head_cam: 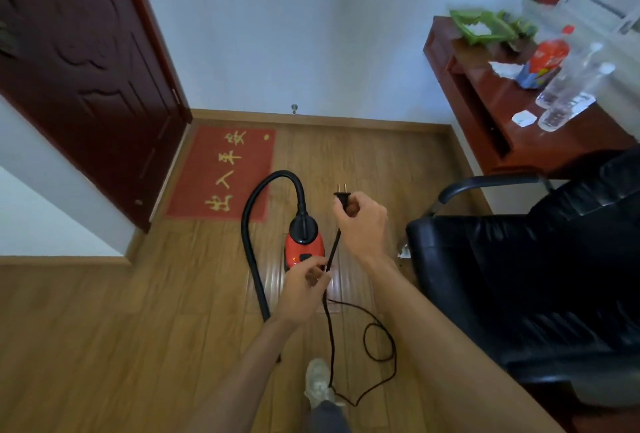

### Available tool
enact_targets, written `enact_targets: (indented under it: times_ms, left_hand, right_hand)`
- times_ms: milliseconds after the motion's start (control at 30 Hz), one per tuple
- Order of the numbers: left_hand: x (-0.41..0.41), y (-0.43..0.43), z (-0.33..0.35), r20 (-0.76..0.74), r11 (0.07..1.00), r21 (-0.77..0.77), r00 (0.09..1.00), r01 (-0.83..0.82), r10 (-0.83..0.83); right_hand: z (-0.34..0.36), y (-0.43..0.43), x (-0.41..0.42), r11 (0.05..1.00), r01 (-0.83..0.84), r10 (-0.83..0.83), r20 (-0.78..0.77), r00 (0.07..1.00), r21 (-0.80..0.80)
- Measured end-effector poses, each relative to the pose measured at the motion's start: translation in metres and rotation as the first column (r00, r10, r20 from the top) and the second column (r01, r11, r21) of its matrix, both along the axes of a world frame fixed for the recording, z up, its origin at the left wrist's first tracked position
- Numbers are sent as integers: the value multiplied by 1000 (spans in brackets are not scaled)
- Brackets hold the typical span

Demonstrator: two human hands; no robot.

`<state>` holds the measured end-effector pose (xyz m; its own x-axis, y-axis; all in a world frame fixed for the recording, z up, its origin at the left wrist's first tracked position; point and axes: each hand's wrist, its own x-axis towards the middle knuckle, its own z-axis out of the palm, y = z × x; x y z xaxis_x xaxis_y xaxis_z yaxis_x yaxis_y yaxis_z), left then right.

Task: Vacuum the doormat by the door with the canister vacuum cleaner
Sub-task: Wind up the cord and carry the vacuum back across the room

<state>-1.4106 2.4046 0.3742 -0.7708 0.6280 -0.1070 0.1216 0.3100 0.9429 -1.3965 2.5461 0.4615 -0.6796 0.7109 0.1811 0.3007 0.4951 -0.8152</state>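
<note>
A red doormat (pixel 221 172) with yellow characters lies on the wooden floor beside the dark red door (pixel 86 79). The small red canister vacuum (pixel 304 249) stands on the floor just right of the mat, its black hose (pixel 252 259) arching up and back toward me. My right hand (pixel 360 221) grips the black two-pin plug (pixel 342 197), pins pointing up. Lower down, my left hand (pixel 304 290) pinches the black power cord (pixel 330 339), which hangs down and loops on the floor near my shoe.
A black office chair (pixel 540 276) stands close on my right. Behind it a red-brown desk (pixel 485 113) holds plastic bottles, a green tray and papers. A doorstop (pixel 294 108) sticks out of the far wall's base. My shoe (pixel 318 384) is on the floor below.
</note>
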Motion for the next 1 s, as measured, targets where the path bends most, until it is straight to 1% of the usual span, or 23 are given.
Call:
enact_targets:
  times_ms: [100, 200, 300, 400, 533, 633, 800, 1000]
  left_hand:
    - [-19, 8, -2, 23, 999, 33, 999, -38, 37]
    - [-38, 16, -7, 47, 997, 42, 997, -58, 56]
    - [-61, 27, -16, 75, 995, 23, 993, -95, 93]
    - [-87, 46, -24, 82, 994, 13, 991, -112, 110]
    - [-121, 74, -34, 150, 990, -18, 979, -139, 141]
    - [-145, 92, -46, 167, 988, -45, 974, -148, 154]
    - [-173, 109, -69, 164, 985, -63, 972, -162, 170]
    - [-196, 119, -106, 256, 983, -97, 951, -155, 175]
  right_hand:
    - [-5, 6, -28, 1000, -1, 1, -14, 1000, 6]
    - [-14, 16, -58, 999, -31, 31, 25, 999, 10]
    - [-29, 30, -90, 999, -38, 37, 80, 996, 4]
    - [-43, 49, -124, 998, -57, 59, 92, 994, -30]
    - [-64, 80, -165, 995, -68, 78, 135, 988, -73]
    - [-81, 99, -191, 992, -62, 79, 160, 984, -108]
    - [-107, 118, -222, 982, -70, 100, 170, 980, -177]
    - [-139, 129, -241, 984, -44, 85, 238, 967, -172]
